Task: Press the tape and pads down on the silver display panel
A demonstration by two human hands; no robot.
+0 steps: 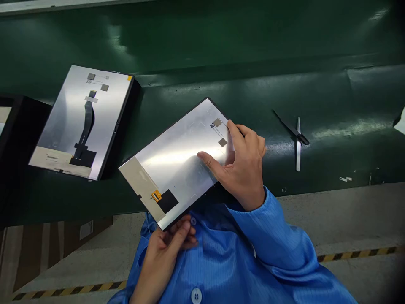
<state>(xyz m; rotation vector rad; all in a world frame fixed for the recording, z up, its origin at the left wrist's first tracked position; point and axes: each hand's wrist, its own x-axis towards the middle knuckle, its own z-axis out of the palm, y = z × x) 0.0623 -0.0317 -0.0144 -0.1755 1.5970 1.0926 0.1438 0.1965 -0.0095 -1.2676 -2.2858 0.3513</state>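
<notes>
Display panel (pixel 172 169) is clasped at its right edge by the closed right grip (pixel 243 169) and at its near corner by the curled left grip (pixel 169 245), another panel (pixel 84 120) lying left of it.

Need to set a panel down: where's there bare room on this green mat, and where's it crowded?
Bare mat runs along the far side, beyond both panels, and right of the tools. A narrower strip lies between those tools and the right hand. It's crowded leftward, around the second panel, and where the left hand holds the held panel.
</notes>
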